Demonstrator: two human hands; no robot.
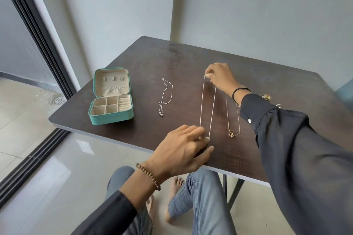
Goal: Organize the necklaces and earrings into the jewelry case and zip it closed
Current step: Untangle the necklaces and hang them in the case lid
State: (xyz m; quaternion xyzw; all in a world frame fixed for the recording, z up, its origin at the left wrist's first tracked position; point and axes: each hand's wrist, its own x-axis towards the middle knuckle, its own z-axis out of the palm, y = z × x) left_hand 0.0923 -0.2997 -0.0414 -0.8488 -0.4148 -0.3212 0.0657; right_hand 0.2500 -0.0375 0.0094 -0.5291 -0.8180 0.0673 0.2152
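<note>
Nothing had yet been stowed: the jewelry case (pixel 112 118) lay unzipped, its compartments bare, near the near-left corner of the worktop (pixel 191 53). A beaded chain (pixel 202 105) was stretched over the middle, its far end pinched by the right grip (pixel 219 78) and its near end by the left grip (pixel 183 145). A pendant necklace (pixel 161 114) and a gold necklace (pixel 231 134) lay on either side of it, so nearly all the task was judged to remain.

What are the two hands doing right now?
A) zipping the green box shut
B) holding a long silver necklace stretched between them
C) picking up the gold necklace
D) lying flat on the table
B: the right hand pinches the far end of the silver necklace and the left hand pinches its near end, so it runs straight between them.
</note>
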